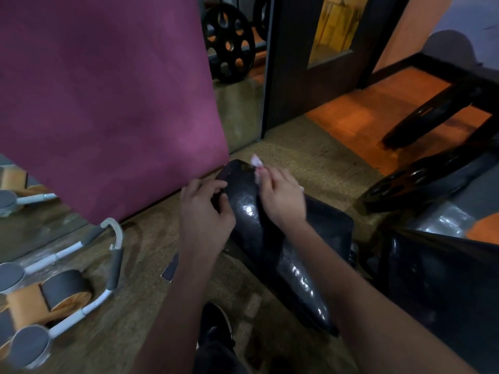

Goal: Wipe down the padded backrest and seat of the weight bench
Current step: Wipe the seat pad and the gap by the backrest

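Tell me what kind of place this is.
Most likely a gym. A holed weight plate stands by the mirror, an ab roller frame lies on the floor, and both hands are on a black padded bench, the right hand holding a cloth.

The padded backrest (248, 211) has a black, glossy vinyl-like skin, finely pebbled, with bright highlights. The cloth (256, 168) in the right hand (280, 201) looks thin, pale and crumpled. The hanging mat (108, 98) is matt purple, faintly mottled. The floor (291, 149) is speckled, rough-looking, dull brown. The weight plate (229, 44) is matt black metal. The ab roller (67, 282) has grey foam pads on smooth white tubing
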`<action>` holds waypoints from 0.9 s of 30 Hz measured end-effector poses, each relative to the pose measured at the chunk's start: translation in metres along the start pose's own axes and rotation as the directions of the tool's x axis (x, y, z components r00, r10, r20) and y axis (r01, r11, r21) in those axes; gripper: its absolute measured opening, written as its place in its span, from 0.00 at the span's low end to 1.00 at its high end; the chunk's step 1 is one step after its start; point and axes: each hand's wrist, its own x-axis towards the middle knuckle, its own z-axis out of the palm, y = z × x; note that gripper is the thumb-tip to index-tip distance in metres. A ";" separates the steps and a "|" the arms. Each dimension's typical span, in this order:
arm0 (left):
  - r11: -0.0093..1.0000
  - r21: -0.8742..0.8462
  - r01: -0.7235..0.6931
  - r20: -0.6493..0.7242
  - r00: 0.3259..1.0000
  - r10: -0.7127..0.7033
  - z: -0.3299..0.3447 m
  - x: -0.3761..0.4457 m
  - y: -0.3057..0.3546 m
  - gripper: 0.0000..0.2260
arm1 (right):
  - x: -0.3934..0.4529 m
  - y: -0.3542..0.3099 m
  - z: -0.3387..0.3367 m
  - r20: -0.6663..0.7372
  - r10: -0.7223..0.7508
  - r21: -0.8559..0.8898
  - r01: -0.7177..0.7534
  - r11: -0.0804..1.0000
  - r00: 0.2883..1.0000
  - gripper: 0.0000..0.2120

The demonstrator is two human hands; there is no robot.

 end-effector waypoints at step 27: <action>0.630 0.371 -0.683 0.611 0.690 0.388 0.042 -0.011 0.021 0.23 | -0.131 0.117 -0.092 0.306 0.156 0.069 -0.185 0.980 0.939 0.45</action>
